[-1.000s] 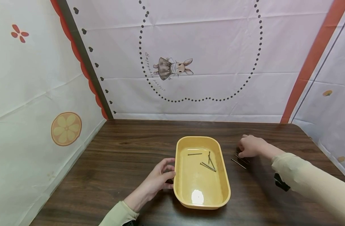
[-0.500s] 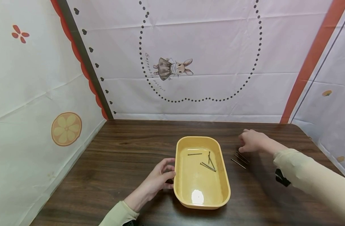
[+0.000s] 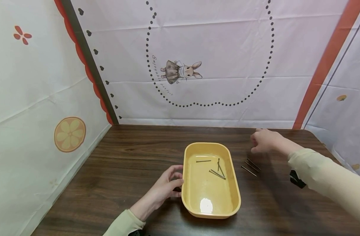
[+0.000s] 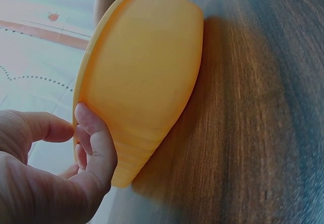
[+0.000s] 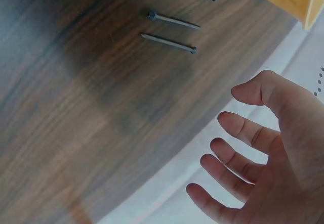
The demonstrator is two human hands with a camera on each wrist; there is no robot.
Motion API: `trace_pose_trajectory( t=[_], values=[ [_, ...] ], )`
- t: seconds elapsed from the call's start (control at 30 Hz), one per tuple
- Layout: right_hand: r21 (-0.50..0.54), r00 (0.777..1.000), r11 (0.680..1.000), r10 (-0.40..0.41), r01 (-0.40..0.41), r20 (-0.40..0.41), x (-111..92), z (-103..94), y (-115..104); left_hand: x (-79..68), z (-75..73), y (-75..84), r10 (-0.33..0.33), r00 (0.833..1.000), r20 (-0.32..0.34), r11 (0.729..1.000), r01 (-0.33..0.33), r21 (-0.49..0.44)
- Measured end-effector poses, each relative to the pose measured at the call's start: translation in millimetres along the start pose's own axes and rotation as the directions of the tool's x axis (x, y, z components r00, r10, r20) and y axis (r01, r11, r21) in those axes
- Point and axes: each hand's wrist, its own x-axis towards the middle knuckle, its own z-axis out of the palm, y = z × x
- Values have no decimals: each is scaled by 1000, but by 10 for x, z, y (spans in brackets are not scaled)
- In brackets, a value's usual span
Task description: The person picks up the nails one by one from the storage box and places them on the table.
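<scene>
A yellow tray [image 3: 197, 193] stands on the dark wooden table with several nails inside, one lying alone [image 3: 203, 161] and the others crossing each other. My left hand [image 3: 162, 188] holds the tray's left edge; in the left wrist view the thumb and fingertips [image 4: 88, 118] pinch its rim. To the right of the tray, three nails [image 5: 169, 43] lie roughly parallel on the table. Beyond them my right hand [image 3: 265, 141] hovers near the far edge. Its fingers are loosely bent and spread apart in the right wrist view, with nothing between them.
The brown table [image 3: 132, 147] ends at the back against a hanging white cloth [image 3: 221, 65] printed with a rabbit and dots. Similar cloth hangs on the left [image 3: 35, 98] and right [image 3: 345, 114] sides.
My right hand has drawn back from the loose nails, moving up and toward the table's far edge, and uncovered all three. The left hand and tray have stayed put.
</scene>
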Motion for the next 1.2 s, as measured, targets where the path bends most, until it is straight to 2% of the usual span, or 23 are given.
trace_pose_trajectory(
  t=[0.37, 0.6, 0.77, 0.97, 1.2],
  values=[
    [-37, 999, 999, -30, 29, -32, 31, -218, -3, 7, -3, 3, -12, 1000, 2, 1000, 12, -3],
    [-19, 999, 1000, -24, 24, -25, 60, -307, 11, 3, 1, -5, -5, 1000, 4, 1000, 5, -2],
    [-18, 997, 999, -48, 47, -58, 96, -357, 19, 2, 4, -4, -2, 1000, 4, 1000, 2, -2],
    [-32, 997, 999, -26, 24, -71, 133, -455, -33, 7, 1, -8, -4, 1000, 3, 1000, 4, -4],
    [-36, 994, 999, -41, 37, -101, 193, -567, -146, 9, 3, -13, -3, 1000, 5, 1000, 3, -5]
  ],
)
